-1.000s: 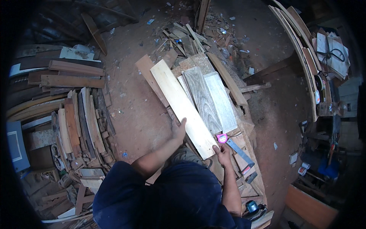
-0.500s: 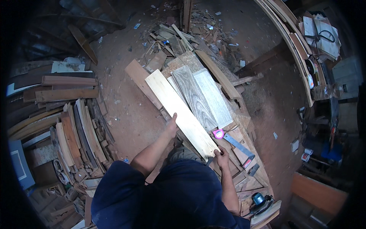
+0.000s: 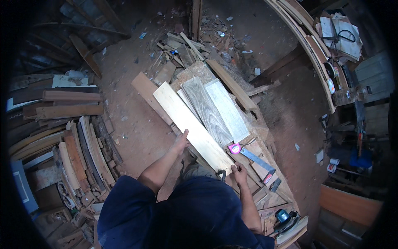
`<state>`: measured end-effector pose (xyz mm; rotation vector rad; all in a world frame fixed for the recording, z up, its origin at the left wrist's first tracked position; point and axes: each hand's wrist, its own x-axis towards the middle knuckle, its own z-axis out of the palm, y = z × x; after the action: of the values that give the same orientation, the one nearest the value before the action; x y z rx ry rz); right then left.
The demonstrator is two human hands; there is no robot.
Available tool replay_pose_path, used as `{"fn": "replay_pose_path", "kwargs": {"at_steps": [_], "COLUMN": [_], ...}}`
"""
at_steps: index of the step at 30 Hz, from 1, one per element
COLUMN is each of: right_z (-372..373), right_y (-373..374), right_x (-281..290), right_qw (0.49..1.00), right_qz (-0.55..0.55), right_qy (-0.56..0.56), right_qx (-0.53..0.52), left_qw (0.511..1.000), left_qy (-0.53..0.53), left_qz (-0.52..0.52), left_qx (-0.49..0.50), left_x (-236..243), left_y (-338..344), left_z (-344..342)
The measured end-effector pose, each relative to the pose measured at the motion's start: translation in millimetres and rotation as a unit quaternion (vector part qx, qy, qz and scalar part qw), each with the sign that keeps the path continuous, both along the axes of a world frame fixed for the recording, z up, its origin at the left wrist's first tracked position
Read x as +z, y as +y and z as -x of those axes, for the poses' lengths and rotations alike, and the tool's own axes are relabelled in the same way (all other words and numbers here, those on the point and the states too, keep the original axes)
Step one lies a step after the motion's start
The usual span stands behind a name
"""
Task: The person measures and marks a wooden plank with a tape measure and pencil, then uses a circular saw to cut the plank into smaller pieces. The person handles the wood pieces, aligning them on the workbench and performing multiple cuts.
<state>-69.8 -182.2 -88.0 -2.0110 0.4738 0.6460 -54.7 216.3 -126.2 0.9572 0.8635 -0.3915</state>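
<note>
Both my hands grip a long pale wooden board (image 3: 188, 122), angled across the workbench. My left hand (image 3: 180, 141) is closed on its left edge near the middle; my right hand (image 3: 239, 174) is closed on its near right corner. Beside the board lie a dark grained board (image 3: 203, 108) and a whitish board (image 3: 228, 110), with a brown board (image 3: 145, 89) under it at left. A pink tape measure (image 3: 234, 148) and a metal square (image 3: 259, 159) lie just right of its near end. A dark curved object (image 3: 223, 174) at that end is partly hidden.
Stacked planks (image 3: 72, 149) fill the left; scrap wood (image 3: 182, 50) lies beyond the bench (image 3: 263, 130). A blue-green power tool (image 3: 283, 216) is at the near right end. Tall boards (image 3: 311, 50) and cluttered shelving stand at right. A post (image 3: 195, 18) rises behind.
The view has shifted, so the surroundings sit differently in frame. The pale board and both hands have moved slightly toward me and left, still gripping; the dark curved object shows more beside the board's end.
</note>
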Motion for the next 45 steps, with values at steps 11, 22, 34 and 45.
{"fn": "replay_pose_path", "kwargs": {"at_steps": [11,22,34,45], "right_z": [0.2,3.9,-6.1,-70.1], "right_y": [-5.5,-6.6,4.1,121.6], "right_x": [-9.6,-7.8,14.8,33.5], "right_qw": [1.000,0.999,0.999,0.975], "right_qz": [-0.006,-0.017,0.001,0.012], "right_qy": [-0.007,-0.029,-0.039,-0.098], "right_qx": [0.006,0.000,0.034,0.199], "left_qw": [1.000,1.000,0.997,0.823], "left_qy": [0.006,0.008,-0.009,0.108], "left_qz": [-0.004,-0.004,-0.030,-0.545], "left_qx": [0.014,0.014,0.068,-0.118], "left_x": [-3.8,-2.7,25.4,11.4], "left_y": [0.4,-1.8,2.7,91.9], "left_z": [-1.4,-0.5,-0.9,-26.7]}}
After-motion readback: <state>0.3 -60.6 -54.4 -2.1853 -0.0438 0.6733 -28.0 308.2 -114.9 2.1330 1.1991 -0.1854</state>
